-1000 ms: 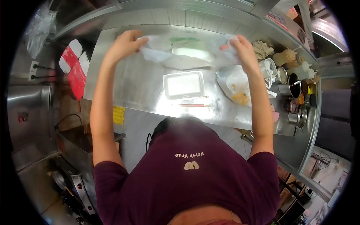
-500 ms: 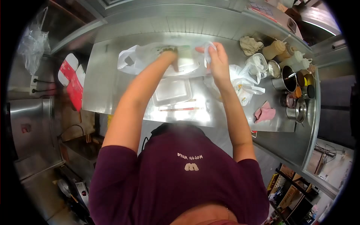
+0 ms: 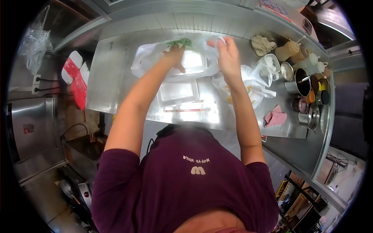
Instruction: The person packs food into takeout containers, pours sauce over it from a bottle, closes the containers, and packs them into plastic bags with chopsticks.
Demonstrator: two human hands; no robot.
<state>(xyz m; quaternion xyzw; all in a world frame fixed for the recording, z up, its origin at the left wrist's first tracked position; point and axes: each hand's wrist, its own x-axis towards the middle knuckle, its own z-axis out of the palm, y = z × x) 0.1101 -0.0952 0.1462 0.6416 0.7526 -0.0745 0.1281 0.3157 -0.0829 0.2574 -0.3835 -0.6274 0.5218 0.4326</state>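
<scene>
A thin white plastic bag (image 3: 145,62) lies open across the steel counter, with a white lidded box (image 3: 194,62) and something green (image 3: 182,42) in it. My left hand (image 3: 175,57) reaches into the bag, fingers spread, against the left side of the box. Pinched between the thumb and fingers of my right hand (image 3: 227,52) is the bag's right handle. Nearer me, a second white box (image 3: 178,92) rests on the counter, with wrapped chopsticks (image 3: 184,110) in front of it. A tied white bag (image 3: 252,87) sits beside my right forearm.
Sauce bottles (image 3: 288,50), a pot (image 3: 298,86) and jars line the right side. A pink cloth (image 3: 275,116) lies at the front right and a crumpled cloth (image 3: 262,45) at the back. A red and white carton (image 3: 77,77) stands beyond the counter's left edge (image 3: 93,73).
My left hand has let go of the bag's left handle and moved inside beside the box. My right hand, still on its handle, has moved left. The bag has come down onto the counter.
</scene>
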